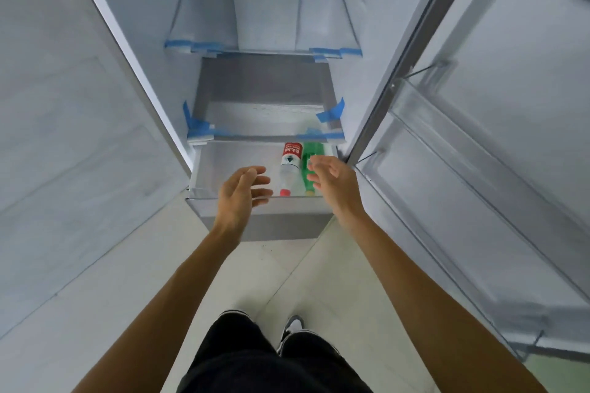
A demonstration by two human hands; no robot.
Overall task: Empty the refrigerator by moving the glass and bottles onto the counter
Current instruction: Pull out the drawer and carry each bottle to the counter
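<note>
Two bottles lie side by side in the pulled-out bottom drawer (pixel 223 166) of the open refrigerator. The clear water bottle (pixel 290 166) has a red label and red cap. To its right lies a green bottle (pixel 309 156) with a yellowish cap, partly hidden by my fingers. My left hand (pixel 242 193) hovers open just left of the water bottle, touching nothing. My right hand (pixel 332 180) is open over the green bottle's right side, fingers spread. No glass is visible.
Glass shelves (pixel 255 51) above the drawer are held with blue tape and carry nothing. The fridge door (pixel 479 137) stands open on the right with bare door bins. A grey panel (pixel 64 137) is on the left. My feet stand on pale floor tiles (pixel 287 265).
</note>
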